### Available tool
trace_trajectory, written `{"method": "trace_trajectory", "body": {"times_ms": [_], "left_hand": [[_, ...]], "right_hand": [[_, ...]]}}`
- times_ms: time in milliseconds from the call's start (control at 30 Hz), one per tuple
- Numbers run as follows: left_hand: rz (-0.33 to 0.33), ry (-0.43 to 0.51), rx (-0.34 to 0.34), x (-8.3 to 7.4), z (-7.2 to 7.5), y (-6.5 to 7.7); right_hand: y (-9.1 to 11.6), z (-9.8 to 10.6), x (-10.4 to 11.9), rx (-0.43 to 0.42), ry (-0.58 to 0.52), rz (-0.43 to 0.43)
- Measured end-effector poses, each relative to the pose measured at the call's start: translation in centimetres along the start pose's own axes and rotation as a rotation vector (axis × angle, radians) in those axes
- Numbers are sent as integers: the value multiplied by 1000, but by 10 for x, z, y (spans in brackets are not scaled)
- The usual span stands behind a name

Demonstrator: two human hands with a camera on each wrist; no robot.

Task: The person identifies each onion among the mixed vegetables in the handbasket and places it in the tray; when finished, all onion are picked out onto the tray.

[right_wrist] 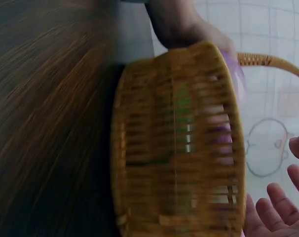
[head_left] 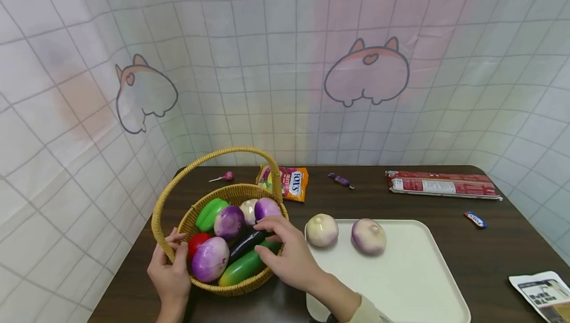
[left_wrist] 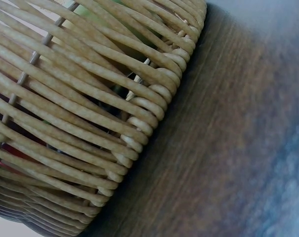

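A wicker basket (head_left: 249,288) with a tall arched handle stands on the table. My left hand (head_left: 171,266) grips its left rim at the handle's foot. Inside lie a dark eggplant (head_left: 245,245), a green cucumber (head_left: 245,267), a green bell pepper (head_left: 211,215), a red tomato (head_left: 196,243) and several purple-and-white turnips (head_left: 211,258). Over the basket's right side hovers my right hand (head_left: 289,256), thumb and fingers apart above the eggplant and cucumber. In the right wrist view its spread fingers (right_wrist: 278,205) show beside the basket wall (right_wrist: 174,143). Only basket weave (left_wrist: 80,94) and table fill the left wrist view.
A white tray (head_left: 392,293) right of the basket bears two pale turnips (head_left: 368,237). Behind are a lollipop (head_left: 228,175), a candy bag (head_left: 295,183), a purple wrapped candy (head_left: 341,180) and a long red packet (head_left: 441,185). A small candy (head_left: 475,219) and a pouch (head_left: 543,293) lie right.
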State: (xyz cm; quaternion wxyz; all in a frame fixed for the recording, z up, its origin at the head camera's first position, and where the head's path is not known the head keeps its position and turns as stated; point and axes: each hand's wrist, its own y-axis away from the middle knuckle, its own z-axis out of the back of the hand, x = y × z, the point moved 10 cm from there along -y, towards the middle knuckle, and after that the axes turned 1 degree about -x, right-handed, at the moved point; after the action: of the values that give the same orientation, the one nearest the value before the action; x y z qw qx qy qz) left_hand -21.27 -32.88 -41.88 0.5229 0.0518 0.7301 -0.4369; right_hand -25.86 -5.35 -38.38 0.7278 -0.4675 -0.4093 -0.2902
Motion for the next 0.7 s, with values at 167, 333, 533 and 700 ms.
{"method": "trace_trajectory", "body": {"times_ms": [167, 333, 533, 700], "left_hand": [[9, -9, 7, 3, 1, 0], [21, -3, 3, 7, -1, 2], [21, -8, 6, 8, -3, 2], [9, -7, -20, 5, -1, 1]], "right_hand": [[-8, -25, -4, 53, -51, -38], [-13, -44, -7, 120, -62, -54], [-19, -58, -6, 187, -45, -29], [-26, -70, -5, 251, -47, 4]]}}
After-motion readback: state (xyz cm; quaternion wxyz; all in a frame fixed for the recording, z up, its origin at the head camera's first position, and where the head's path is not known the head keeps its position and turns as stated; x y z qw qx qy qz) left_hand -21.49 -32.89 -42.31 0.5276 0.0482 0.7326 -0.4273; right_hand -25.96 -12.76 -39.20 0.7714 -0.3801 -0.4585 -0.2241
